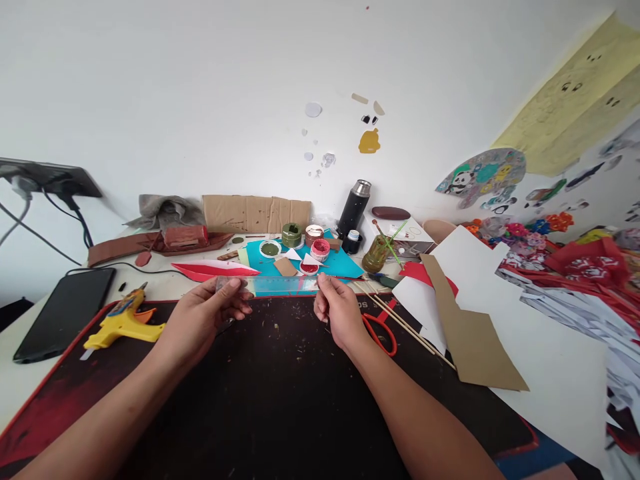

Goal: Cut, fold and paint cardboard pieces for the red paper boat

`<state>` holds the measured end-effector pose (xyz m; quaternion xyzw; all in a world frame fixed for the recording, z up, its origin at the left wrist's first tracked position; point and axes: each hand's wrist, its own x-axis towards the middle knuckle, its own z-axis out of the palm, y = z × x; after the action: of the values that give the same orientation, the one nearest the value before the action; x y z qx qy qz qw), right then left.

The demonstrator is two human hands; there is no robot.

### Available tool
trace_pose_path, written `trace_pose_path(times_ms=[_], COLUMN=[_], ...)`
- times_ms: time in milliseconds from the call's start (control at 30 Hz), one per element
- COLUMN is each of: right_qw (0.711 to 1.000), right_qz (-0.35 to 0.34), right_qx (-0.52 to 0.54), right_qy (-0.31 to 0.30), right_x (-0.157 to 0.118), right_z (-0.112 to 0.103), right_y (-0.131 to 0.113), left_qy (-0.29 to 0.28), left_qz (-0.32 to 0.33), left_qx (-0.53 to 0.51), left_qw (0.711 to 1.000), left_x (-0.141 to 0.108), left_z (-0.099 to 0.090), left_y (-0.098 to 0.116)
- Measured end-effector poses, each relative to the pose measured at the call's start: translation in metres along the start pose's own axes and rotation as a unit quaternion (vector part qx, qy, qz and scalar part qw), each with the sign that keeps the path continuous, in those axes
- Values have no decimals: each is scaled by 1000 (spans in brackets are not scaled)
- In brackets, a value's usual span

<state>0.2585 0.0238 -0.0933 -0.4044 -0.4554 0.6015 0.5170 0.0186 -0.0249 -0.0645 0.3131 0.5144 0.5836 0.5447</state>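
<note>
A clear plastic ruler [280, 285] is stretched between my two hands, above the far part of the dark mat [270, 400]. My left hand [205, 308] pinches its left end between thumb and fingers. At the other end, my right hand [337, 305] grips it the same way, thumb on top. Behind the ruler lies a blue sheet [260, 260] with open paint pots, among them a green one [292, 235] and a red one [320, 250]. A red and white paper boat shape [215, 270] sits just beyond my left hand.
Left are a yellow glue gun [125, 323] and a black phone [65, 317]. Red-handled scissors [380, 333], thin sticks [405, 323] and cut cardboard [480, 347] lie right. A black flask [354, 208] and a brush jar [376, 257] stand behind, near a brown model boat [185, 243].
</note>
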Motion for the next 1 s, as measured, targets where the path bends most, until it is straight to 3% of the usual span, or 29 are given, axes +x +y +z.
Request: trace_pose_path(times_ms=[1000], right_qw=[999], right_qz=[26], right_qx=[15], right_qy=[-29], right_x=[-3], right_z=[3], right_y=[5], left_qy=[8], left_qz=[1], left_qx=[3], left_qw=[1000], left_x=[-3], left_z=[6], left_y=[0])
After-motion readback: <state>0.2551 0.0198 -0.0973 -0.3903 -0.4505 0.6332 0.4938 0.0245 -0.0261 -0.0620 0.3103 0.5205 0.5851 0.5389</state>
